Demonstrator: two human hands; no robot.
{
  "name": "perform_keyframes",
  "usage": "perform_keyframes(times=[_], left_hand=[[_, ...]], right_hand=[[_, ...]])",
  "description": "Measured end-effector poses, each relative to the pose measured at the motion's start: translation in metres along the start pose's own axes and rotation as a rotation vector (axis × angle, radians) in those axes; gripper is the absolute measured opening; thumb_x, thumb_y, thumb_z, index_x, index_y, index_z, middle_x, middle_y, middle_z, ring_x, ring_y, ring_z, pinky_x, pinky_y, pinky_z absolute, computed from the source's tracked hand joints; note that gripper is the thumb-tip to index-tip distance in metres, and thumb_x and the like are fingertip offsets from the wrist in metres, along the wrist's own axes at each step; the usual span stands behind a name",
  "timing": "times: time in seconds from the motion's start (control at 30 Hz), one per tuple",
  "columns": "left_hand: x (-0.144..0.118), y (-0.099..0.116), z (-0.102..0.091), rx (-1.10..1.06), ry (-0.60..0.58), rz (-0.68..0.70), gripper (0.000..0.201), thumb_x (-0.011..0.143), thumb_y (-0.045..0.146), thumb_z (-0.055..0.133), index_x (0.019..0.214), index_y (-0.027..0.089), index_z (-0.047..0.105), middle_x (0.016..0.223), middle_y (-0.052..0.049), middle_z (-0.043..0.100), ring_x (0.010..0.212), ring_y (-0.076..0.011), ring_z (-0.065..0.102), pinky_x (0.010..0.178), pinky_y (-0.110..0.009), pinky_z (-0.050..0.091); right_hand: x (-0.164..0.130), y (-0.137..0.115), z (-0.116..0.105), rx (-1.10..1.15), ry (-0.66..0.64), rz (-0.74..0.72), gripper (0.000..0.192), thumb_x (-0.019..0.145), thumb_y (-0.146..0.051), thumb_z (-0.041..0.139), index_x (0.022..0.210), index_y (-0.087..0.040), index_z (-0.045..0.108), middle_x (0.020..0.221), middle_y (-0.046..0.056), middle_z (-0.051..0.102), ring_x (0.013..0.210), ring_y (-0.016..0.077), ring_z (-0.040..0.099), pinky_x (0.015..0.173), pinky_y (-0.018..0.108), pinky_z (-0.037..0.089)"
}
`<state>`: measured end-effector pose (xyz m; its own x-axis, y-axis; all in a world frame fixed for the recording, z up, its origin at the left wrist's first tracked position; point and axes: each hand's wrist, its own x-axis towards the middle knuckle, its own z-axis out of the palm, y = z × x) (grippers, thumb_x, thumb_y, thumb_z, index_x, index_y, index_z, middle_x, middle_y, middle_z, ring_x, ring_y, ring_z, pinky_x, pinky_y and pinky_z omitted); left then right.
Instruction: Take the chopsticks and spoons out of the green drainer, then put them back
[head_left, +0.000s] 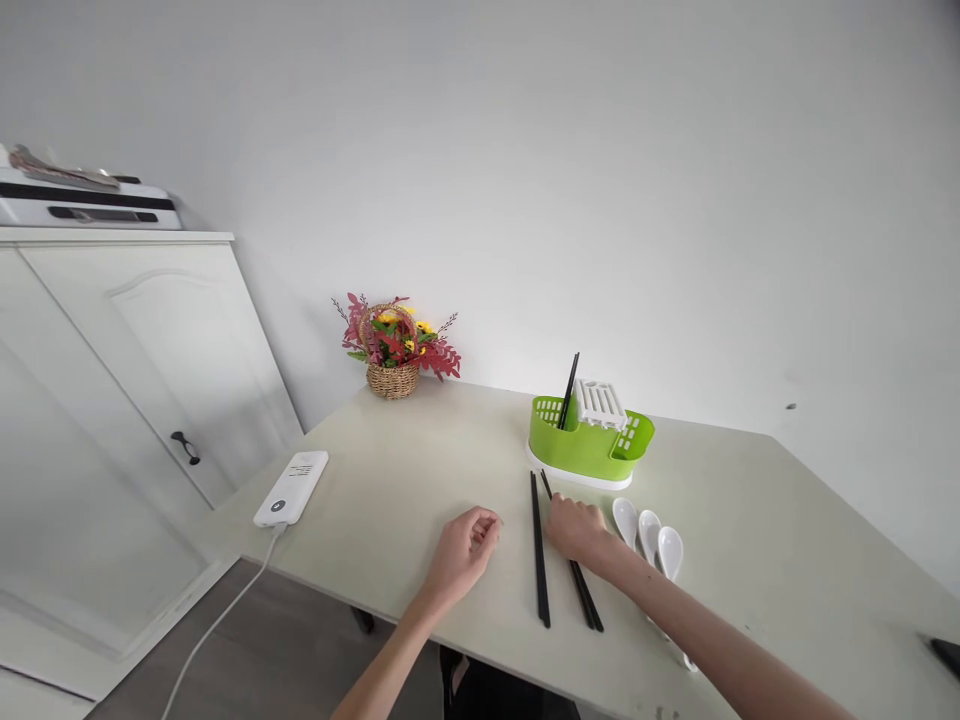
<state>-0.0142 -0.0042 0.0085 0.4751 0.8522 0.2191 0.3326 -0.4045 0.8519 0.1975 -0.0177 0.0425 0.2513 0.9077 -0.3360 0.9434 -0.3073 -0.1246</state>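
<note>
Chopsticks (pixel 589 600) — under right hand (pixel 576 530), left hand (pixel 465 553) apart

You can read no words, brand or number in the head view. On the white device (pixel 289 490) lying on the table (pixel 375 480), you find short lines of dark print (pixel 301 470), too small to make out. Near its cable (pixel 225 611), you see a round dark mark (pixel 278 506) with a light shape inside, not identifiable at this size.
</note>
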Motion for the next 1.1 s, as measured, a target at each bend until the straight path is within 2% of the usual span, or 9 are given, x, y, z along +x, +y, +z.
perform_keyframes(times=[0.1,0.2,0.3,0.37,0.43,0.53,0.7,0.93,1.1], left_hand=[[0.0,0.002,-0.002,-0.012,0.001,-0.012,0.037,0.101,0.053,0.051,0.098,0.021,0.07,0.093,-0.007,0.075,0.083,-0.0199,0.069,0.076,-0.029,0.053],[0.0,0.01,-0.004,-0.063,-0.027,-0.032,0.041,0.1,0.057,0.05,0.097,0.021,0.071,0.092,-0.007,0.076,0.086,-0.0209,0.07,0.078,-0.029,0.053],[-0.002,0.024,-0.003,-0.216,-0.142,-0.024,0.046,0.103,0.058,0.043,0.107,0.021,0.071,0.1,-0.008,0.077,0.094,-0.0217,0.07,0.082,-0.03,0.053],[-0.005,0.034,-0.003,-0.304,-0.239,-0.01,0.05,0.105,0.058,0.038,0.119,0.021,0.07,0.105,-0.008,0.078,0.096,-0.0214,0.07,0.086,-0.031,0.052],[-0.008,0.043,-0.005,-0.323,-0.28,-0.003,0.051,0.105,0.057,0.038,0.125,0.021,0.069,0.107,-0.008,0.079,0.098,-0.0217,0.07,0.09,-0.032,0.052],[-0.011,0.046,-0.012,-0.26,-0.221,-0.015,0.049,0.104,0.057,0.045,0.12,0.021,0.073,0.107,-0.008,0.079,0.102,-0.0229,0.069,0.089,-0.03,0.052],[-0.012,0.028,-0.024,-0.187,-0.114,-0.018,0.044,0.102,0.054,0.05,0.097,0.021,0.079,0.105,-0.007,0.08,0.102,-0.0237,0.072,0.092,-0.029,0.053],[-0.014,0.007,-0.02,-0.118,-0.123,0.023,0.04,0.102,0.052,0.052,0.106,0.024,0.081,0.108,-0.006,0.081,0.102,-0.0236,0.075,0.087,-0.027,0.056],[-0.014,0.004,-0.018,-0.049,-0.1,0.051,0.037,0.103,0.05,0.052,0.109,0.027,0.081,0.106,-0.005,0.081,0.099,-0.0225,0.075,0.087,-0.027,0.055]], right_hand=[[-0.005,0.005,-0.01,0.074,0.034,-0.063,0.041,0.097,-0.041,0.066,0.13,-0.017,0.062,0.129,0.01,0.065,0.108,0.0224,0.067,0.091,0.044,0.057],[-0.016,0.01,-0.027,0.209,0.113,-0.196,0.026,0.103,-0.039,0.052,0.109,-0.017,0.064,0.101,0.006,0.07,0.088,0.018,0.067,0.08,0.037,0.056],[-0.031,0.007,-0.045,0.388,0.203,-0.357,0.03,0.106,-0.04,0.035,0.087,-0.023,0.05,0.073,-0.001,0.062,0.064,0.0141,0.059,0.066,0.029,0.047],[-0.039,0.001,-0.056,0.508,0.251,-0.443,0.032,0.106,-0.047,0.032,0.083,-0.026,0.041,0.063,-0.006,0.055,0.055,0.0129,0.052,0.061,0.027,0.043],[-0.044,-0.007,-0.062,0.61,0.283,-0.509,0.035,0.105,-0.053,0.031,0.082,-0.027,0.035,0.056,-0.008,0.048,0.05,0.0128,0.047,0.057,0.026,0.04],[-0.047,-0.02,-0.064,0.718,0.303,-0.589,0.037,0.103,-0.058,0.032,0.081,-0.028,0.034,0.052,-0.009,0.045,0.049,0.0129,0.045,0.055,0.025,0.038],[-0.052,-0.03,-0.059,0.764,0.307,-0.679,0.04,0.099,-0.061,0.043,0.079,-0.026,0.044,0.055,-0.006,0.051,0.051,0.0133,0.047,0.056,0.027,0.039],[-0.065,-0.029,-0.082,0.704,0.499,-0.7,0.035,0.102,-0.053,0.044,0.082,-0.025,0.052,0.068,-0.002,0.058,0.058,0.0144,0.052,0.057,0.027,0.04],[-0.07,-0.03,-0.096,0.645,0.455,-0.716,0.035,0.103,-0.051,0.044,0.08,-0.026,0.051,0.062,-0.004,0.059,0.055,0.0138,0.054,0.059,0.027,0.042]])
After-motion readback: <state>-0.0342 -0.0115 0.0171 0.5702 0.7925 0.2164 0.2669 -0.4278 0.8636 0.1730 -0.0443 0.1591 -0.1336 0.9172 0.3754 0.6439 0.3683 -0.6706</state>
